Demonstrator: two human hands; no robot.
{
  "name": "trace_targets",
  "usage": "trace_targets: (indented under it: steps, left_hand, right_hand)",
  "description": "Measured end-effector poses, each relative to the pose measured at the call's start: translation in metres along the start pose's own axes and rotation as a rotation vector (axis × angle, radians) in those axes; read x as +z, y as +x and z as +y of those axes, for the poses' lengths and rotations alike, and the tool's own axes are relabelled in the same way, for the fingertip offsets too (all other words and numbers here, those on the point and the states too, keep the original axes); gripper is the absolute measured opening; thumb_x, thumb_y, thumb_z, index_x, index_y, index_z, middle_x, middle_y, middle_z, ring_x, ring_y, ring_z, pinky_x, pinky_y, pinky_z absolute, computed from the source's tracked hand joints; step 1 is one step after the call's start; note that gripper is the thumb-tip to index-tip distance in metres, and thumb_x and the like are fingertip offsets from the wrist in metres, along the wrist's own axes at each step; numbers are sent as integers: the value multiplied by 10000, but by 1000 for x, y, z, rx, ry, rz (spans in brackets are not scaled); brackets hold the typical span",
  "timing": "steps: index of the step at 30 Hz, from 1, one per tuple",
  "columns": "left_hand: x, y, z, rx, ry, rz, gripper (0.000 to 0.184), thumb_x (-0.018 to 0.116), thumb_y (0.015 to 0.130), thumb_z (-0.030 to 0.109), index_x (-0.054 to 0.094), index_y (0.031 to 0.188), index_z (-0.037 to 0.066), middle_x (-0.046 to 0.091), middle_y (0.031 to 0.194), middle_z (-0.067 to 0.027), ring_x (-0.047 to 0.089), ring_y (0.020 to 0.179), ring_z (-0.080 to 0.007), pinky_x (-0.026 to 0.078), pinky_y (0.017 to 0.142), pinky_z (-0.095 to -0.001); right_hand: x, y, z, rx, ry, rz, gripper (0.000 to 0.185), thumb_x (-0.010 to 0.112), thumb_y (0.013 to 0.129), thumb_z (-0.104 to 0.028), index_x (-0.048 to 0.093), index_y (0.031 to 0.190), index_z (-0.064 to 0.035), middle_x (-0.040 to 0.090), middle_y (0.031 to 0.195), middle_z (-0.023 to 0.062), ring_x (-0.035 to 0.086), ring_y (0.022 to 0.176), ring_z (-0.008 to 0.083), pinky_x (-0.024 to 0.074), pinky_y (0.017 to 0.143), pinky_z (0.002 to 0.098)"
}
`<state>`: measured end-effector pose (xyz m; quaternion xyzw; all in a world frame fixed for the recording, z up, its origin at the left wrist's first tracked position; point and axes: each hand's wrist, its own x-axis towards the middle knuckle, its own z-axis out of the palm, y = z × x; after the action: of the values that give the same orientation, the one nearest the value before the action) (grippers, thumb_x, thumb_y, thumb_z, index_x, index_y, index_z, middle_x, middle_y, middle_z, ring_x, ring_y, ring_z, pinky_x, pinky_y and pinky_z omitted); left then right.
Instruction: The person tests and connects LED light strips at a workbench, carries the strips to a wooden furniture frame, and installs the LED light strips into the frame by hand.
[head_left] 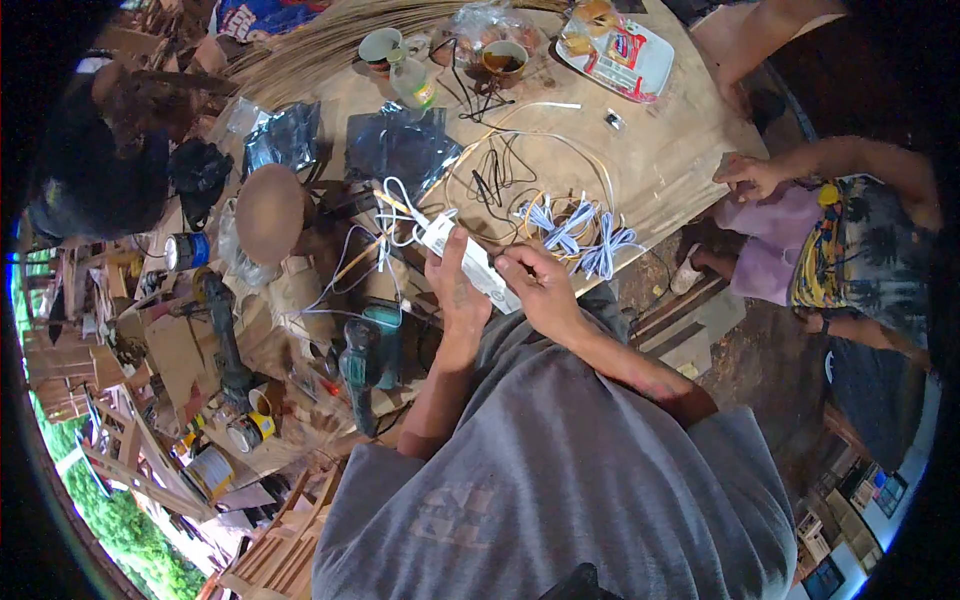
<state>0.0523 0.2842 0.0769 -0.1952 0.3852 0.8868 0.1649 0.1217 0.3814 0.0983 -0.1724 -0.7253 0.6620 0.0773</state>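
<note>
A long white power strip (474,268) is held tilted in front of my shirt, its white cord (398,200) looping off the upper left end. My left hand (462,292) is closed around its left side, thumb lying along the top. On the other side, my right hand (545,290) has thumb and fingertips pinched together against the strip. Whatever small thing sits in that pinch is too hidden to name. Just beyond my right hand lie tied bundles of pale blue-white cable (575,232). A thin black cord (492,180) lies tangled on the table past the strip.
Cups (503,62), a glass bottle (411,80) and a white tray of food (640,62) stand on the table (670,150). Green power tools (358,365), tins (186,251) and wood scraps crowd the left. Another person's hand (752,176) rests at the right edge.
</note>
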Motion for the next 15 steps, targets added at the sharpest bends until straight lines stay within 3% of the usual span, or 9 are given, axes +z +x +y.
trace_targets:
  steps: [2, 9, 11, 15]
  left_hand:
    - [0, 0, 1, 135, 116, 81, 197, 672, 844, 163, 553, 971, 69, 566, 796, -11, 585, 685, -129, 491, 615, -285]
    - [6, 5, 3, 236, 241, 96, 202, 662, 851, 73, 542, 1011, 47, 588, 834, -14, 574, 687, -109, 470, 605, -271]
    - [10, 7, 2, 319, 304, 125, 207, 671, 849, 63, 538, 1006, 38, 599, 845, -15, 566, 701, -92, 457, 599, -260]
    - [11, 9, 6, 315, 430, 150, 259, 692, 841, 74, 521, 1026, 14, 567, 844, 0, 508, 714, -63, 420, 617, -236]
  right_hand:
    - [-1, -1, 4, 87, 108, 47, 197, 619, 918, -169, 643, 956, 23, 592, 832, 56, 539, 760, 121, 434, 681, 256]
    - [4, 8, -11, 246, 181, 22, 145, 656, 885, -113, 646, 916, 28, 586, 781, 51, 523, 714, 117, 418, 636, 268]
    - [6, 12, -4, -5, -36, 89, 130, 676, 858, -92, 639, 886, 29, 582, 768, 73, 525, 696, 148, 418, 622, 289]
    - [9, 17, 1, -58, -171, 97, 127, 678, 847, -90, 630, 856, 28, 574, 762, 111, 542, 685, 215, 428, 620, 323]
